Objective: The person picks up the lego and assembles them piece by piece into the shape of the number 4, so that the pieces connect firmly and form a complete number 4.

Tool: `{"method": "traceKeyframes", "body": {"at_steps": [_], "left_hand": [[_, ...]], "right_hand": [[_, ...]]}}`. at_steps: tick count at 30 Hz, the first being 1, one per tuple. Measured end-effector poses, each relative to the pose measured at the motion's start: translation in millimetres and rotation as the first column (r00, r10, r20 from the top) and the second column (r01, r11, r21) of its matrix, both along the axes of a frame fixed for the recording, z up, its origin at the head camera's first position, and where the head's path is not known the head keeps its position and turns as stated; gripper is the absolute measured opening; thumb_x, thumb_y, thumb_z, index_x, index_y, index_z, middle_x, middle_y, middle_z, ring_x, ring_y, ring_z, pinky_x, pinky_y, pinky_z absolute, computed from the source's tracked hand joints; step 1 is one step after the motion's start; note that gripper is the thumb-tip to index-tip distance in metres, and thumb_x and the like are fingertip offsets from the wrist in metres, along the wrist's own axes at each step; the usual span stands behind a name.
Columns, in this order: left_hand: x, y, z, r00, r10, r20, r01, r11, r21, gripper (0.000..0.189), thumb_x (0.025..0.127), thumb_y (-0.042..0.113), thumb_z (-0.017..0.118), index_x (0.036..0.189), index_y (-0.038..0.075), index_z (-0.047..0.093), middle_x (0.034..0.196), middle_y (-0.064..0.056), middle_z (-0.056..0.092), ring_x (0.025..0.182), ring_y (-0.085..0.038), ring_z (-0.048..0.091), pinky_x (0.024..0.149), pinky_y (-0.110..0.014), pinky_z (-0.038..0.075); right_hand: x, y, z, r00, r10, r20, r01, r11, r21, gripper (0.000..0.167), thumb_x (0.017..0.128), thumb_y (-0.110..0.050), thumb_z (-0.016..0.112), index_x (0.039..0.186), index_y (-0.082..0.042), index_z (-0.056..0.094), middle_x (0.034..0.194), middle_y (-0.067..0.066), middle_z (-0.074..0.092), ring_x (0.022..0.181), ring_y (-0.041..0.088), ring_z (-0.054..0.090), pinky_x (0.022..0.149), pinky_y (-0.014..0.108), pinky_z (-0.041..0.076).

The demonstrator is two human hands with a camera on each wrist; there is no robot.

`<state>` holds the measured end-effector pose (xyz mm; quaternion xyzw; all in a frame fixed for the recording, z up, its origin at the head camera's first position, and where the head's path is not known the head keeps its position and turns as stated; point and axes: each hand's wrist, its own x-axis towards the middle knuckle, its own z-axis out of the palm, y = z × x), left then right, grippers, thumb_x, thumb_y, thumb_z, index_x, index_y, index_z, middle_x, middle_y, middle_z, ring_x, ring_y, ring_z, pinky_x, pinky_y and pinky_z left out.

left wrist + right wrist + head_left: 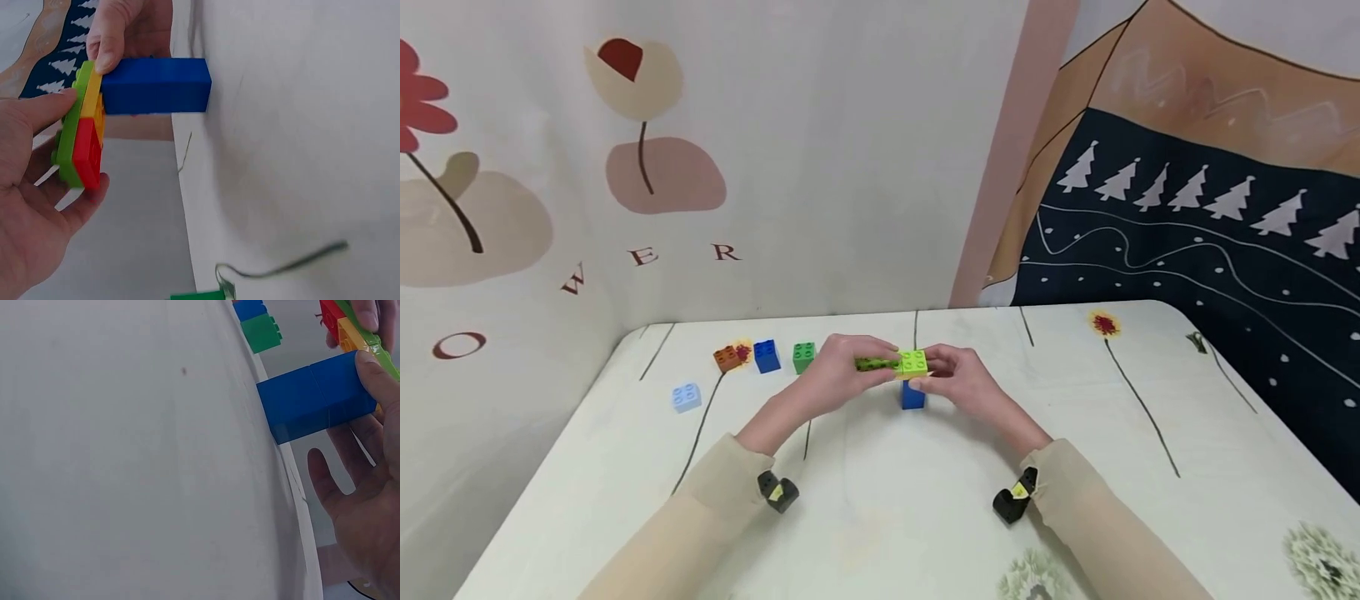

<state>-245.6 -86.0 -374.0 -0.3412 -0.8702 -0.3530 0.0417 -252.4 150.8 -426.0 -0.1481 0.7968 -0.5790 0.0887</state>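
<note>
A blue column (156,85) of stacked toy bricks stands upright on the table. Across its top lies a yellow brick (94,100), with a red brick (87,147) beside it reaching out to the left. Lime green bricks (913,363) form the uppermost layer. My left hand (842,375) grips the overhanging left end of this top layer between thumb and fingers. From the right, my right hand (966,379) holds the other end, its thumb at the seam where the blue column meets the top. Its lower fingers spread loosely in the right wrist view.
Left of the hands, a green brick (803,357), a blue brick (767,356) and an orange-brown brick (727,358) stand in a loose row. A light blue brick (686,397) lies nearer the table's left edge. A printed cloth wall (850,208) rises behind the table.
</note>
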Motion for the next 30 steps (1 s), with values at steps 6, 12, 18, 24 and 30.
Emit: {"method": "traceKeyframes", "body": {"at_steps": [6, 12, 18, 24, 30], "left_hand": [[8.8, -32.5, 5.0, 0.99, 0.139, 0.023, -0.14, 0.989, 0.051, 0.028, 0.088, 0.012, 0.083, 0.116, 0.01, 0.079, 0.115, -0.003, 0.075, 0.105, -0.026, 0.068, 0.087, -0.044, 0.059], [13.2, -71.3, 12.0, 0.972, 0.229, 0.047, -0.232, 0.969, 0.084, 0.027, 0.088, 0.009, 0.082, 0.114, 0.008, 0.079, 0.112, -0.005, 0.075, 0.102, -0.031, 0.069, 0.085, -0.047, 0.058], [17.6, -108.1, 10.9, 0.962, 0.273, 0.024, -0.274, 0.959, 0.077, 0.023, 0.089, 0.008, 0.081, 0.112, 0.004, 0.079, 0.108, -0.009, 0.075, 0.094, -0.025, 0.07, 0.078, -0.034, 0.058], [24.1, -135.7, 6.7, 0.94, 0.33, 0.087, -0.336, 0.94, 0.064, 0.025, 0.091, 0.006, 0.078, 0.115, 0.0, 0.076, 0.114, -0.014, 0.073, 0.1, -0.028, 0.07, 0.086, -0.036, 0.06], [24.7, -150.1, -3.5, 0.898, 0.412, 0.153, -0.423, 0.905, 0.047, 0.028, 0.093, 0.01, 0.077, 0.119, -0.001, 0.075, 0.114, -0.015, 0.072, 0.097, -0.029, 0.068, 0.074, -0.021, 0.056]], "right_hand": [[0.9, -0.8, 2.3, 0.999, -0.033, 0.024, 0.033, 0.999, 0.009, 0.041, 0.091, -0.007, 0.078, 0.129, 0.002, 0.064, 0.118, 0.014, 0.073, 0.104, 0.022, 0.07, 0.08, 0.029, 0.056], [2.0, -0.4, 3.1, 0.998, -0.044, 0.039, 0.044, 0.999, 0.009, 0.041, 0.091, -0.007, 0.078, 0.129, 0.001, 0.064, 0.12, 0.014, 0.073, 0.106, 0.022, 0.07, 0.081, 0.029, 0.055], [2.9, -3.2, 3.4, 0.998, -0.038, 0.048, 0.037, 0.999, 0.012, 0.042, 0.091, -0.008, 0.078, 0.13, 0.001, 0.064, 0.12, 0.013, 0.073, 0.107, 0.022, 0.07, 0.083, 0.029, 0.055], [2.9, -3.1, 2.8, 0.998, -0.037, 0.054, 0.037, 0.999, 0.011, 0.041, 0.092, -0.009, 0.078, 0.129, 0.0, 0.064, 0.12, 0.013, 0.073, 0.107, 0.022, 0.07, 0.083, 0.029, 0.055], [2.0, -2.0, 2.4, 0.998, -0.04, 0.054, 0.04, 0.999, 0.014, 0.041, 0.092, -0.009, 0.078, 0.13, 0.0, 0.064, 0.12, 0.013, 0.073, 0.107, 0.021, 0.07, 0.082, 0.029, 0.055]]}}
